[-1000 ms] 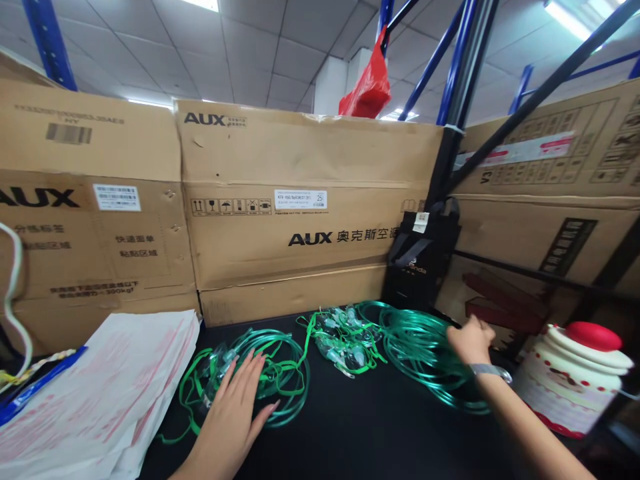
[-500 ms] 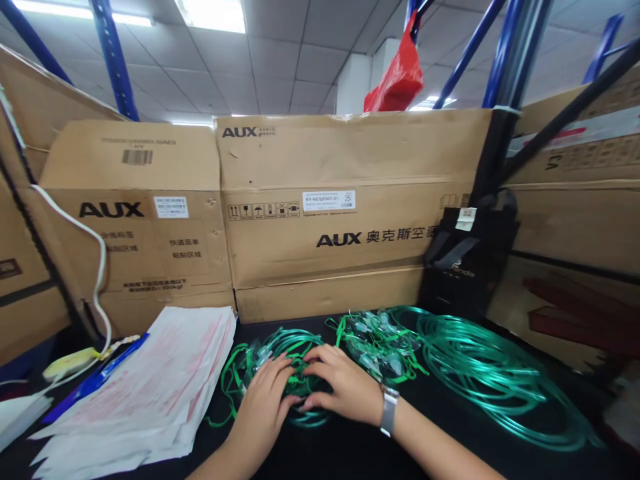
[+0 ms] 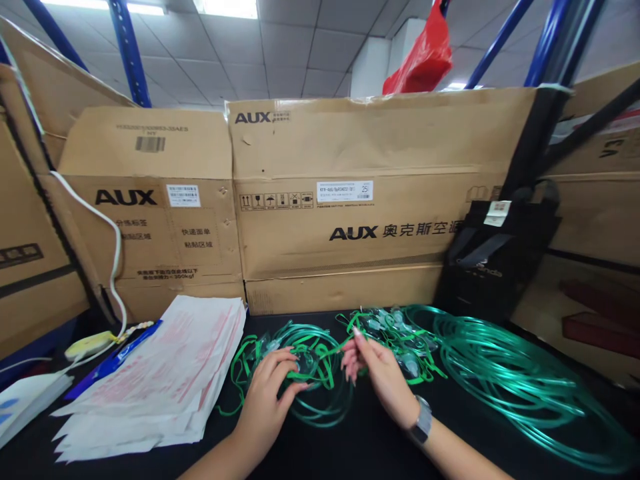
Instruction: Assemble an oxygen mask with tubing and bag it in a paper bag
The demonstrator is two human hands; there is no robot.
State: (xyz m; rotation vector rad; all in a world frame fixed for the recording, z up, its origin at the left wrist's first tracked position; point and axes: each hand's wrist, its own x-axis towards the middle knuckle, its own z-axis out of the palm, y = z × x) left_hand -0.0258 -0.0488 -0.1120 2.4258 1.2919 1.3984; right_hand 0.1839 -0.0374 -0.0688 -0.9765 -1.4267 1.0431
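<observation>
In the head view, a small coil of clear green tubing (image 3: 325, 417) lies on the black table, tangled with a green elastic strap (image 3: 327, 373) and clear plastic parts that look like a face mask. My left hand (image 3: 273, 383) is closed over the left side of this bundle, its thumb and fingers curled on strap and tubing. Right of the coil, my right hand (image 3: 377, 370) pinches a stretch of the strap between thumb and forefinger, drawing it up and to the right. The other fingers are curled.
Behind the right hand lies a pile of clear masks with green straps (image 3: 400, 340). A larger coil of green tubing (image 3: 520, 393) spreads to the right. White printed bags (image 3: 155, 373) are stacked at left. Cardboard boxes (image 3: 290, 247) and a black bag (image 3: 493, 260) line the back.
My hands, close together over the bundle before, are now apart. The right hand has moved right and up with the strap pinched; the left stays on the bundle. The view has shifted slightly.
</observation>
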